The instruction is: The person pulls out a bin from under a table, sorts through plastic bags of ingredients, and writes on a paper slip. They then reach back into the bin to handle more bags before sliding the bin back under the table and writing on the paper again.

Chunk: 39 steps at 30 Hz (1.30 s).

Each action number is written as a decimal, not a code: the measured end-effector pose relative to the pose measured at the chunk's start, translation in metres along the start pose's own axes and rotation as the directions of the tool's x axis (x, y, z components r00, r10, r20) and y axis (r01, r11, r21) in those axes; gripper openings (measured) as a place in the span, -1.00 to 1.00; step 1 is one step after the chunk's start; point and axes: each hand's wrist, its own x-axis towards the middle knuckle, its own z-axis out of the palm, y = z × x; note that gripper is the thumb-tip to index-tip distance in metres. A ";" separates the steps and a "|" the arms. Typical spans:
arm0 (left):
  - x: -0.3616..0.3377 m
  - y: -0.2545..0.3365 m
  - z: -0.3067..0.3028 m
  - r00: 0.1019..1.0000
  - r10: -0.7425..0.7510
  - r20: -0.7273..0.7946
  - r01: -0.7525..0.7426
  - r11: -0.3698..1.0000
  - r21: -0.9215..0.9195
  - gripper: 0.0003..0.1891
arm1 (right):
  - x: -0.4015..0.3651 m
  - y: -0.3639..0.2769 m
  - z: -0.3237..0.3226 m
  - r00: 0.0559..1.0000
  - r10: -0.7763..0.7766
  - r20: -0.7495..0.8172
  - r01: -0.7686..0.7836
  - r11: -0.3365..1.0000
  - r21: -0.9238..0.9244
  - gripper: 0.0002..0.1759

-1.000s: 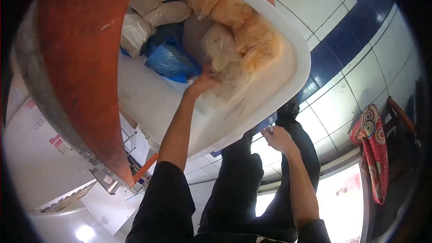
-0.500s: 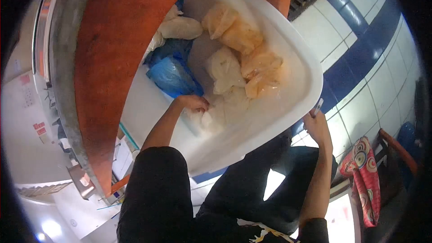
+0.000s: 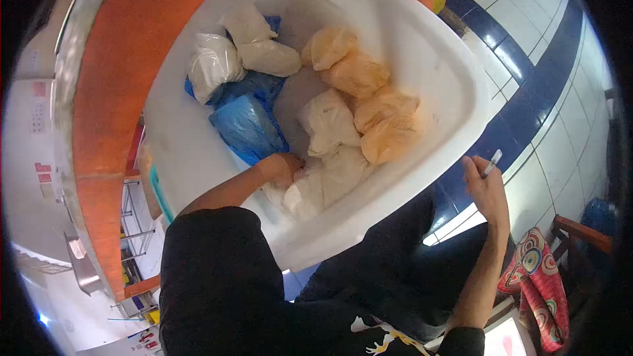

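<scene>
Plastic bags, soft and lumpy, lie in my head view along the floor of a deep white tub [image 3: 461, 86], whose thick rim bends in smooth, rounded corners. My left hand [image 3: 280, 170] reaches down inside it, between a glossy blue bag [image 3: 247, 128] and a crumpled whitish bag [image 3: 306, 199] at the near side. Its fingers curl inward, the tips partly hidden, and I cannot tell whether they pinch the film or are slightly apart. The blue bag is bulging, its thin skin creased and catching the light. Beyond it sit a shiny white bag [image 3: 216, 66], tightly filled, and a duller, off-white bag [image 3: 270, 58] shaped like a plump pillow. Toward the middle rests a cloudy, pale bag [image 3: 330, 122], wrinkled and translucent. Orange-tinted bags [image 3: 389, 135] sag in a row against the farther wall, their plastic puckered.

Outside the rim, my right hand [image 3: 488, 191] has its fingers closed around a slim, whitish pen-like stick [image 3: 492, 161], hard and straight, with one end poking up past my knuckles. Under that hand spread smooth, glossy white tiles [image 3: 544, 158] crossed by a dark blue tile band [image 3: 514, 128]. A red cloth [image 3: 541, 290] patterned with rings hangs in folds near my forearm. On the opposite side curves an orange-red panel [image 3: 119, 92] with a worn greyish edge.
</scene>
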 end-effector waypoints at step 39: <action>-0.036 -0.184 -0.209 0.755 0.339 -0.562 -0.269 0.941 0.205 -0.37 | -0.069 -0.036 0.024 0.985 0.037 -0.171 -0.036 0.999 0.013 -0.54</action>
